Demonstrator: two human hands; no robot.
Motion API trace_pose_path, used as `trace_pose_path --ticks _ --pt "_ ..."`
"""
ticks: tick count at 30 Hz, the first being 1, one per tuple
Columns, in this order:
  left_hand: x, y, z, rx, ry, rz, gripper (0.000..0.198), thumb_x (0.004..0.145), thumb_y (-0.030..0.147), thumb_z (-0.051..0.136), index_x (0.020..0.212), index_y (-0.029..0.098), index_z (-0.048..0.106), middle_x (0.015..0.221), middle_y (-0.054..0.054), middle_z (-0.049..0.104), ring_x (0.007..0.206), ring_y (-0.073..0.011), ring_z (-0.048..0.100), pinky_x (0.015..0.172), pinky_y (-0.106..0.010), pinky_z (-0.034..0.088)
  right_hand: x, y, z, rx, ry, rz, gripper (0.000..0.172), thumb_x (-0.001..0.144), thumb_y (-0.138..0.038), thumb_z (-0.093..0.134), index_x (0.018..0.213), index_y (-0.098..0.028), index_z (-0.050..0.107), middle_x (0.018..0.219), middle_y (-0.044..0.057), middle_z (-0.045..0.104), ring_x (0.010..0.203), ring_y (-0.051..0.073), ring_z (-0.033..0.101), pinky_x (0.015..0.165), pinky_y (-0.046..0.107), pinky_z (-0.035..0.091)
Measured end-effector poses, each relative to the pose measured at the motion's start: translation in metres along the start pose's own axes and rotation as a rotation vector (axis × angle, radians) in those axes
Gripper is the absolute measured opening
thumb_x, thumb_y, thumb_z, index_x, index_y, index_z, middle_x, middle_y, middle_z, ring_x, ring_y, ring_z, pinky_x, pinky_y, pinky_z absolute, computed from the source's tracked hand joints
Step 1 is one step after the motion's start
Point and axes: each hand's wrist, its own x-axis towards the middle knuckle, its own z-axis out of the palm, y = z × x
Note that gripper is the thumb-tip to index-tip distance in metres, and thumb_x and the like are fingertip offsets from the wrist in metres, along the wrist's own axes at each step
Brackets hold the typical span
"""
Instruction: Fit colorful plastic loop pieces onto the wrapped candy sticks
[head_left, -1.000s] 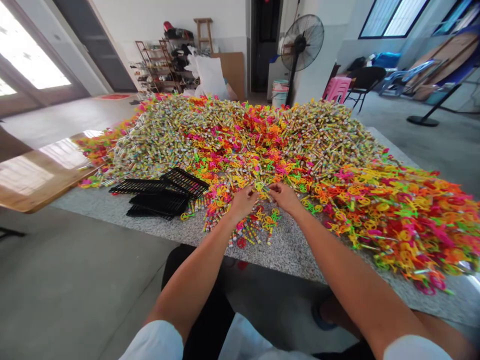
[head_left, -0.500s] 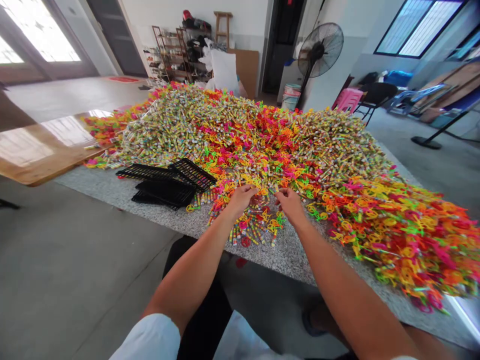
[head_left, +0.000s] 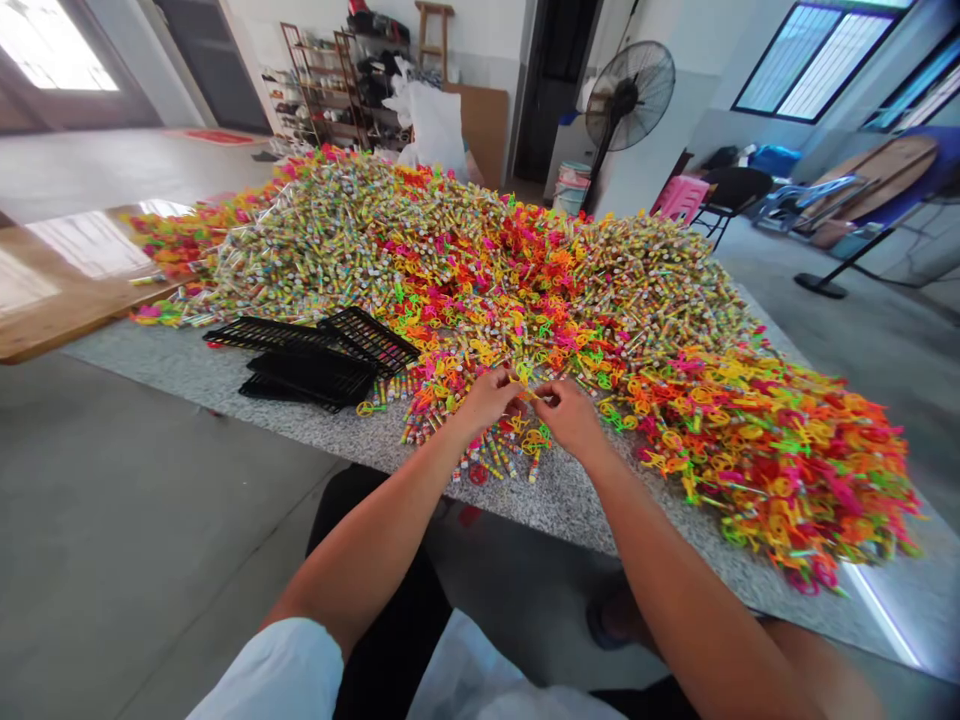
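Note:
My left hand (head_left: pixel 491 400) and my right hand (head_left: pixel 570 415) meet fingertip to fingertip above the near edge of the heap. Both are closed in a pinch. Between the fingertips shows a small yellow plastic piece (head_left: pixel 529 393), its exact shape too small to make out. Below and around my hands lie short printed tubes (head_left: pixel 491 465), yellow and white, mixed with looped plastic pieces in yellow, green, red and pink. To the left of my left hand, several black slatted plastic trays (head_left: pixel 311 375) are stacked askew.
A large pile of printed tubes (head_left: pixel 337 235) covers the back of the speckled stone table (head_left: pixel 577 515). Bright looped plastic pieces (head_left: pixel 787 455) are heaped at the right. A wooden board (head_left: pixel 82 310) adjoins on the left. Beyond stand a fan (head_left: pixel 630 97) and pink stools (head_left: pixel 681 197).
My hands have come together, the right moving left towards the left hand, and a yellow piece now shows between the fingertips. The whole view has shifted slightly.

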Motion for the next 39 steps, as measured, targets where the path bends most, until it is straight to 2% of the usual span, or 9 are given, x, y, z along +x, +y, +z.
trace_pose_path --ticks 2,4,7,9,16,22,27,32,39 --pt "0.000 -0.002 0.001 0.003 0.000 -0.009 0.014 0.085 0.027 0.066 0.090 0.017 0.057 0.072 0.000 0.065 0.060 -0.0135 0.068 0.058 -0.024 0.053 0.000 -0.001 -0.001 0.035 0.081 0.062 0.023 0.081 -0.044 0.066 0.087 -0.022 0.069 0.087 0.006 0.067 0.079 0.020 0.061 0.075 0.032 0.051" --pt "0.000 -0.002 0.001 0.017 0.016 -0.019 0.013 0.086 0.026 0.064 0.091 0.018 0.054 0.069 0.001 0.063 0.059 -0.0142 0.069 0.056 -0.023 0.053 0.001 -0.001 -0.002 0.250 0.117 0.183 0.028 0.082 -0.048 0.064 0.088 -0.021 0.066 0.077 0.003 0.065 0.064 0.017 0.056 0.060 0.029 0.050" --pt "0.000 -0.001 0.003 0.068 0.037 -0.016 0.012 0.087 0.025 0.063 0.090 0.019 0.053 0.068 0.002 0.062 0.058 -0.0139 0.068 0.053 -0.021 0.050 0.004 -0.003 -0.002 0.650 0.086 0.347 0.027 0.081 -0.047 0.064 0.090 -0.022 0.059 0.074 0.000 0.065 0.049 0.012 0.050 0.044 0.026 0.044" --pt "-0.001 0.001 0.004 0.090 0.030 -0.007 0.014 0.087 0.026 0.065 0.091 0.019 0.054 0.071 0.002 0.063 0.060 -0.0134 0.069 0.054 -0.021 0.050 0.005 -0.003 -0.002 0.771 0.042 0.402 0.026 0.076 -0.041 0.068 0.090 -0.022 0.058 0.078 0.001 0.068 0.050 0.011 0.053 0.042 0.024 0.044" --pt "-0.002 -0.001 0.004 0.147 -0.047 0.067 0.014 0.087 0.028 0.065 0.094 0.018 0.058 0.076 0.000 0.067 0.062 -0.0130 0.068 0.056 -0.022 0.053 0.004 0.000 0.003 0.758 0.015 0.455 0.023 0.069 -0.036 0.072 0.079 -0.020 0.059 0.062 -0.003 0.064 0.042 0.010 0.051 0.036 0.021 0.039" --pt "-0.003 0.000 0.003 0.167 -0.087 0.071 0.012 0.089 0.029 0.063 0.094 0.018 0.060 0.076 -0.002 0.069 0.069 -0.0158 0.070 0.059 -0.024 0.055 0.004 0.006 0.000 0.977 -0.046 0.605 0.022 0.065 -0.031 0.073 0.075 -0.020 0.057 0.059 -0.003 0.064 0.039 0.009 0.049 0.035 0.020 0.033" --pt "-0.005 0.002 0.004 0.223 -0.104 0.046 0.014 0.089 0.030 0.064 0.094 0.017 0.064 0.076 -0.005 0.072 0.066 -0.0159 0.069 0.058 -0.024 0.052 0.008 0.010 -0.003 1.079 -0.060 0.739 0.014 0.067 -0.025 0.069 0.076 -0.019 0.060 0.056 -0.003 0.064 0.039 0.008 0.047 0.034 0.018 0.030" --pt "-0.009 0.001 0.009 0.349 -0.118 0.070 0.015 0.089 0.030 0.062 0.097 0.019 0.065 0.069 -0.001 0.070 0.057 -0.0146 0.063 0.055 -0.024 0.046 0.007 0.013 -0.004 1.064 -0.054 0.819 0.006 0.071 -0.022 0.063 0.072 -0.018 0.059 0.055 -0.002 0.063 0.039 0.007 0.047 0.034 0.017 0.031" --pt "-0.010 -0.004 0.014 0.629 -0.086 0.378 0.020 0.094 0.037 0.057 0.082 0.020 0.056 0.069 0.002 0.054 0.063 -0.0131 0.048 0.058 -0.025 0.034 0.002 0.007 -0.013 0.908 -0.118 0.746 0.006 0.076 -0.024 0.062 0.076 -0.018 0.059 0.068 0.005 0.073 0.044 0.011 0.057 0.038 0.019 0.042"
